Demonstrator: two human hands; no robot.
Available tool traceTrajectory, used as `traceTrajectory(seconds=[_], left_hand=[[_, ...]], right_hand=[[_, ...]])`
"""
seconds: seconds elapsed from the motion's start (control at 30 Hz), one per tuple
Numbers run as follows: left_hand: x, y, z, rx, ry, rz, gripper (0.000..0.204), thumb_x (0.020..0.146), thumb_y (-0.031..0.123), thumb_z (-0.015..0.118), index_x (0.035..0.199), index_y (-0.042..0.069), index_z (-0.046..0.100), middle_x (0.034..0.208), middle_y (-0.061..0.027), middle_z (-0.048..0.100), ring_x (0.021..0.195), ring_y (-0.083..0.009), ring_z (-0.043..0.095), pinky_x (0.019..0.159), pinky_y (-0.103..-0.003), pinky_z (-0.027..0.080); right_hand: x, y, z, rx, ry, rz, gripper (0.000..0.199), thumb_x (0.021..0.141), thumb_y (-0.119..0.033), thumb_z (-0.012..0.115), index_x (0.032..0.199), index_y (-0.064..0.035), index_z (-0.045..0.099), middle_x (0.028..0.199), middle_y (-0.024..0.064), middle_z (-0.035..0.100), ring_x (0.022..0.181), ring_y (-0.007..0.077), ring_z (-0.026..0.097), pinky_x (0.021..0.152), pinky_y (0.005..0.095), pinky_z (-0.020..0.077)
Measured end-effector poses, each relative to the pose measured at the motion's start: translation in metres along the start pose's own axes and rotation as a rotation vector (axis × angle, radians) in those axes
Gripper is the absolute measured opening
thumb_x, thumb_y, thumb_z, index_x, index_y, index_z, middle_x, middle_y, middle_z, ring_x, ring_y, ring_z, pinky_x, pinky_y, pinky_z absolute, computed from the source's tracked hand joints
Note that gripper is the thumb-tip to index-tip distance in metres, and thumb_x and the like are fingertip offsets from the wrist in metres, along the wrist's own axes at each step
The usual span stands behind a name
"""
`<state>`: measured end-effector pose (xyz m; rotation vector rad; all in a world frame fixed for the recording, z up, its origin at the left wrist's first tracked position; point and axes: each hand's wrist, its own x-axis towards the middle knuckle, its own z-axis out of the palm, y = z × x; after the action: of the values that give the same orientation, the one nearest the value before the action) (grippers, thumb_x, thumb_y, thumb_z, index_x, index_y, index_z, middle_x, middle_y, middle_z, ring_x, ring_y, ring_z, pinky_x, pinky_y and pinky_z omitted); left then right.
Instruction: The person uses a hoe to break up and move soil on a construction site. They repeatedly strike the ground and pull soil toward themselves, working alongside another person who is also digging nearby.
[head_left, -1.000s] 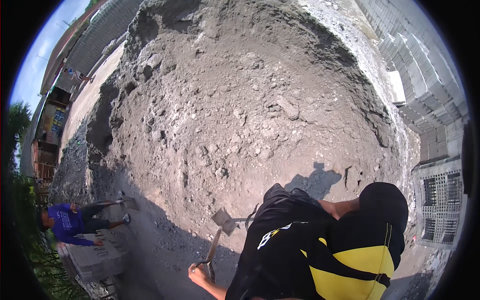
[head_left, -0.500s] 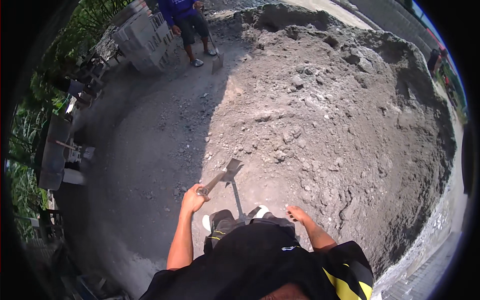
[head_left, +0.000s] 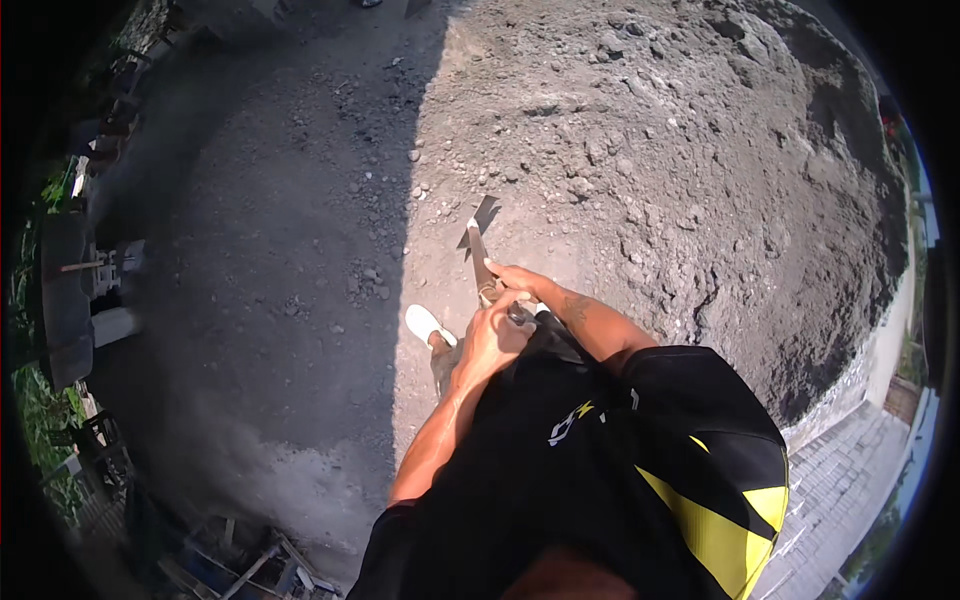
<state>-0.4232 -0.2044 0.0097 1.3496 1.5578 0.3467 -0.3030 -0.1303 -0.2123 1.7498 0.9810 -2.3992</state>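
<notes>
A shovel (head_left: 480,262) with a wooden shaft stands in front of my body, its dark metal blade (head_left: 480,218) out ahead over the sunlit ground. My left hand (head_left: 495,335) is wrapped round the grip end of the handle, close to my waist. Farther along the shaft, just past the left, my right hand (head_left: 518,281) is closed on it. The left hand and handle partly hide the right hand's lower fingers. The blade looks bare, and a narrow shadow lies beside it.
A large mound of grey sand and rubble (head_left: 690,200) rises ahead and right. Shaded ground (head_left: 290,270) with loose stones lies left of my white shoe (head_left: 428,325). Paving (head_left: 840,490) borders the right side; scrap wood (head_left: 245,570) lies lower left. A co-worker's shoe shows at the top edge.
My right hand has come across from the right and closed on the shovel's shaft. The left hand and shovel have moved right. My view has tilted down, cutting off most of the co-worker.
</notes>
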Motion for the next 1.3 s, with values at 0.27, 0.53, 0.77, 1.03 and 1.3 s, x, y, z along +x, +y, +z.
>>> traceTrajectory(seconds=[0.27, 0.53, 0.77, 1.03, 1.3], left_hand=[[-0.085, -0.128, -0.088, -0.795, 0.106, -0.249, 0.054, 0.066, 0.006, 0.067, 0.115, 0.000, 0.047, 0.063, -0.0027, 0.053, 0.059, -0.0088, 0.052, 0.055, -0.021, 0.041], [-0.160, -0.339, -0.061, -0.940, 1.004, -0.945, 0.013, 0.063, -0.002, 0.048, 0.076, 0.001, 0.050, 0.054, -0.0040, 0.044, 0.038, -0.0130, 0.040, 0.035, -0.025, 0.034], [-0.019, -0.420, -0.024, -0.998, 0.955, -1.003, 0.008, 0.066, 0.001, 0.048, 0.067, 0.007, 0.043, 0.051, -0.0022, 0.037, 0.040, -0.0127, 0.036, 0.035, -0.027, 0.034], [0.187, -0.363, 0.086, -1.064, 0.970, -0.624, 0.011, 0.071, -0.003, 0.055, 0.074, 0.001, 0.045, 0.058, -0.0052, 0.046, 0.042, -0.0114, 0.043, 0.041, -0.024, 0.036], [0.083, -0.382, 0.103, -1.137, 1.029, -0.801, 0.016, 0.072, 0.000, 0.060, 0.075, 0.000, 0.044, 0.053, -0.0053, 0.047, 0.041, -0.0114, 0.044, 0.039, -0.024, 0.036]], right_hand=[[0.151, 0.063, 0.073, 1.071, 0.166, -0.028, 0.036, 0.085, -0.036, 0.051, 0.080, 0.0005, 0.050, 0.068, 0.0110, 0.053, 0.057, 0.0204, 0.053, 0.050, 0.0333, 0.0464], [0.237, 0.112, 0.256, 0.799, 0.443, 0.273, 0.014, 0.075, -0.002, 0.057, 0.081, -0.0036, 0.045, 0.057, 0.0060, 0.046, 0.046, 0.0174, 0.048, 0.040, 0.0305, 0.0419], [0.348, 0.103, 0.149, 0.636, 0.617, 0.100, 0.014, 0.072, -0.004, 0.056, 0.081, 0.0013, 0.048, 0.059, 0.0076, 0.048, 0.045, 0.0187, 0.049, 0.040, 0.0337, 0.0421], [0.414, 0.022, -0.078, 0.578, 0.683, 0.221, 0.008, 0.075, -0.008, 0.056, 0.072, -0.0010, 0.052, 0.064, 0.0087, 0.052, 0.051, 0.0222, 0.051, 0.047, 0.0348, 0.0428], [0.350, 0.050, -0.028, 0.296, 0.688, 0.194, 0.010, 0.073, -0.006, 0.058, 0.069, 0.0003, 0.051, 0.061, 0.0109, 0.050, 0.050, 0.0225, 0.050, 0.043, 0.0351, 0.0397]])
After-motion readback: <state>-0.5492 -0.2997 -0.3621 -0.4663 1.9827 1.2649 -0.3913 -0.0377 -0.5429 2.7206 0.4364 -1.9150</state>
